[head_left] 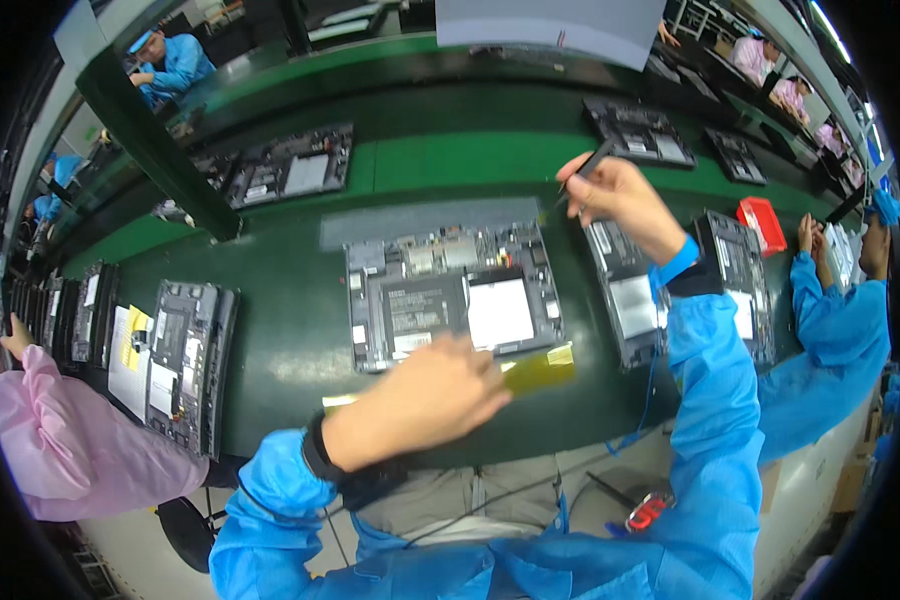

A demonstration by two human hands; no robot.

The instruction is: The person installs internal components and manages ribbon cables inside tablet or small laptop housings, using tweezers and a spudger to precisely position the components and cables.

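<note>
In front of me on the green bench lies an opened flat electronic device (380,345), its circuit board along the far edge and dark battery and white panel nearer. My left hand (420,398) is over its near edge, beside a strip of translucent yellow film (542,372); its fingers point right and are blurred, so their grip is unclear. My right hand (622,200) is raised beyond the device's far right corner. Its fingers are closed round dark tweezers (592,166), whose tip slants down left towards a tiny yellowish piece near that corner.
Similar opened devices stand at left (185,350) and right (625,290), with more on the far green belt (305,170). A red bin (763,225) is at the right. People sit close by: a pink sleeve (80,430) left, a blue sleeve (830,330) right. A dark post (155,145) rises at left.
</note>
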